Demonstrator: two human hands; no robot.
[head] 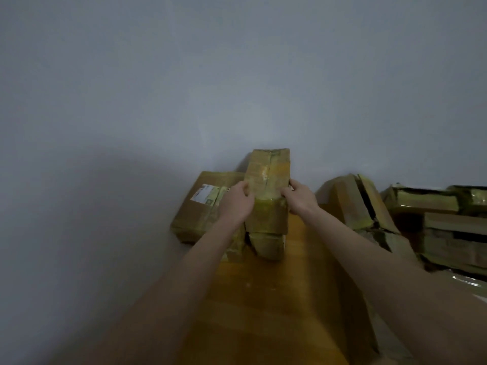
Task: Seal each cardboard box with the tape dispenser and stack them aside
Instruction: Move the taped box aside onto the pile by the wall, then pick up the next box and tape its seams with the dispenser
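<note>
A long taped cardboard box is held between both hands near the wall, its top seam covered with yellowish tape. My left hand grips its left side and my right hand grips its right side. It sits on top of another small taped box. To the left lies a flat box with a white shipping label. No tape dispenser is in view.
A grey wall rises close behind the boxes. The wooden floor runs toward me. On the right stand an opened box with raised flaps and a pile of taped boxes.
</note>
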